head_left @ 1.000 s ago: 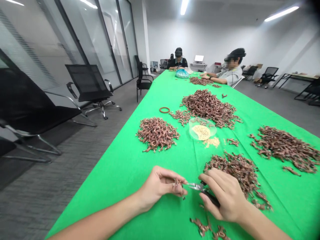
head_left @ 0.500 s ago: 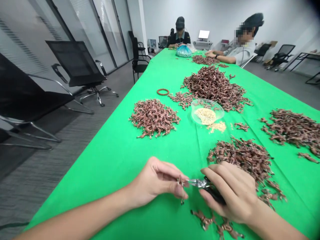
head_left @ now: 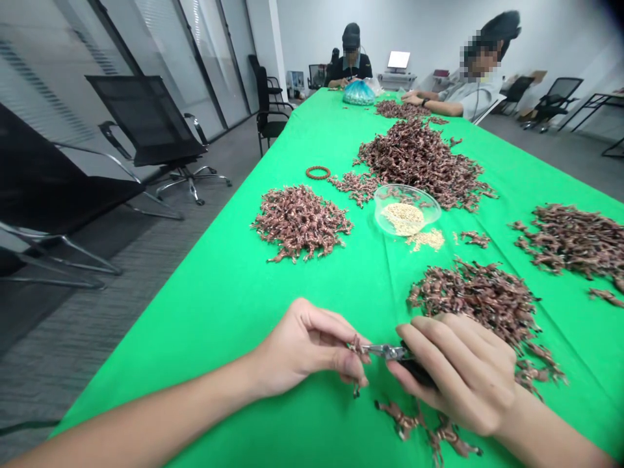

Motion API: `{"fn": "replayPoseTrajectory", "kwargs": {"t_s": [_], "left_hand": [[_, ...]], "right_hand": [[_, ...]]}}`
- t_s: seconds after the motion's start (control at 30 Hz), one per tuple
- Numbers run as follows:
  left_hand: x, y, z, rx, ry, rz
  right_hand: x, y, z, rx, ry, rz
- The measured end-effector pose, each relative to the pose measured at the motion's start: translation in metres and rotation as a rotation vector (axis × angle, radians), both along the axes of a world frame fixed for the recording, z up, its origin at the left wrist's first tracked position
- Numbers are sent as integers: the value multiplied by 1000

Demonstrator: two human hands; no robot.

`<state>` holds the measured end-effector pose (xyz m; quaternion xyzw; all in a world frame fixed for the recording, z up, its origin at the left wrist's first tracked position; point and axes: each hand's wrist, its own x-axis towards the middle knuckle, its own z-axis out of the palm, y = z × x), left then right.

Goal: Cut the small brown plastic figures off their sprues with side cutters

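Pinching a copper-brown piece in the left grip, right grip closed around pliers

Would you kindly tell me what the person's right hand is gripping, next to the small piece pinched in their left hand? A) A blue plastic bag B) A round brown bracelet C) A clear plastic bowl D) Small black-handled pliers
D. The right hand grips small pliers, whose metal nose sits beside the small copper-brown piece pinched in the left hand.
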<state>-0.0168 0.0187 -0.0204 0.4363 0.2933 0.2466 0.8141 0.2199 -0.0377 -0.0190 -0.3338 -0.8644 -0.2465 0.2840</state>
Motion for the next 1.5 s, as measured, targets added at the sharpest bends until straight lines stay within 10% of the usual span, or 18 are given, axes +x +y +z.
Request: {"fn": "replayPoseTrajectory", "kwargs": {"t_s": [0.27, 0.83, 1.5], "left_hand": [[-1, -2, -2, 67, 34, -13], [3, -3, 2, 244, 175, 82], [6, -3, -2, 121, 93, 153]], "right_hand": [[1, -3, 2, 101, -43, 4], [-9, -8, 1, -182, 136, -111], [-8, -9, -2, -279, 245, -88]]}}
